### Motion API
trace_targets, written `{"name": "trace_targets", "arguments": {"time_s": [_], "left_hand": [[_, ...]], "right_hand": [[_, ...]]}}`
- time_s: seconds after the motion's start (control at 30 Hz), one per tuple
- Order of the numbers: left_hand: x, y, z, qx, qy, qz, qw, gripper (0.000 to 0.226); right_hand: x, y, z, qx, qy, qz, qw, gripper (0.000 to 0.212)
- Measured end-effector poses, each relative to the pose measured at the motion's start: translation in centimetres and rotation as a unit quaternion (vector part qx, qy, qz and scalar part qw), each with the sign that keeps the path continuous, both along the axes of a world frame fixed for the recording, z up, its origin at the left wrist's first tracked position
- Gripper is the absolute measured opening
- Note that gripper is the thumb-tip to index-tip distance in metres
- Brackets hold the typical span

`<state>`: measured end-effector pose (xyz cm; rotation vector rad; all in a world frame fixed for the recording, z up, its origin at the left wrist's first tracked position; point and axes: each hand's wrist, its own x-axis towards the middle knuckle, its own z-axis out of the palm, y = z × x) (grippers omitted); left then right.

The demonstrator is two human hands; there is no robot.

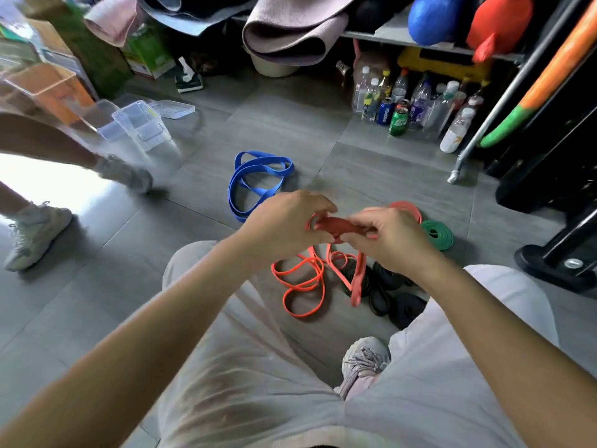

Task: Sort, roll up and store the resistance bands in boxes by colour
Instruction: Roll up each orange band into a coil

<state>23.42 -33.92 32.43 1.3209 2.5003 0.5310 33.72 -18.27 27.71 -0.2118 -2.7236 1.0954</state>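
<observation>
Above floor, between knees: left hand [284, 226] and right hand [384, 232] both pinch red band [336, 227], tail trailing to floor. Looks soft, stretchy, springy; best gripped tight at rolled end. Boxes [142, 124] well apart.

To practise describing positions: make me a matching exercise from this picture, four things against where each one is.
1 blue band
2 green band
3 red band
4 clear boxes

A in the left hand and right hand
B floor, far left
C floor, beyond the left hand
D floor, right of the right hand

Pairs: 1-C, 2-D, 3-A, 4-B
</observation>
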Motion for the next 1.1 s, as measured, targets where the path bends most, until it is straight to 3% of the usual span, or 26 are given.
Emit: {"name": "trace_targets", "arguments": {"time_s": [0.07,0.13,0.33,0.5,0.6,0.67,0.73,0.8,0.87,0.93,1.1], "left_hand": [[-0.1,0.3,0.7,-0.056,0.057,-0.029,0.996,0.023],[-0.4,0.2,0.8,-0.044,0.067,-0.027,0.996,0.020],[-0.5,-0.5,0.5,0.166,-0.062,0.087,0.980,0.014],[0.6,0.0,-1.3,0.338,-0.255,0.204,0.882,0.019],[1.8,0.3,-2.3,0.380,-0.340,0.222,0.831,0.019],[1.7,0.3,-2.9,0.344,-0.326,0.228,0.850,0.017],[0.9,0.0,-3.2,0.237,-0.212,0.185,0.930,0.020],[0.5,-0.3,-2.8,0.119,-0.068,0.094,0.986,0.041],[0.6,-0.2,-1.8,0.072,0.008,0.038,0.997,0.040],[0.6,0.0,-0.9,0.064,0.041,0.017,0.997,0.027],[0.0,-0.2,0.1,0.100,0.005,0.049,0.994,0.020]], "right_hand": [[-0.2,-0.4,0.7,0.016,-0.007,0.013,1.000,0.013],[-0.4,-0.6,1.0,-0.015,-0.005,-0.006,1.000,0.014],[-0.3,-0.2,0.9,-0.173,0.025,-0.072,0.982,0.020],[-0.8,-0.8,1.3,-0.316,0.093,-0.068,0.942,0.042],[-1.1,-1.1,1.4,-0.319,0.106,-0.083,0.938,0.036],[-1.0,-1.1,1.0,-0.271,0.093,-0.083,0.954,0.030],[-0.8,-0.9,0.6,-0.219,0.064,-0.076,0.970,0.031],[-0.7,-0.9,0.4,-0.156,0.027,-0.051,0.986,0.020],[-0.8,-1.2,0.5,-0.095,0.008,-0.029,0.995,0.016],[-0.9,-1.4,0.7,-0.097,0.006,-0.032,0.995,0.017],[-1.1,-1.1,1.4,-0.165,0.015,-0.041,0.985,0.031]]}}
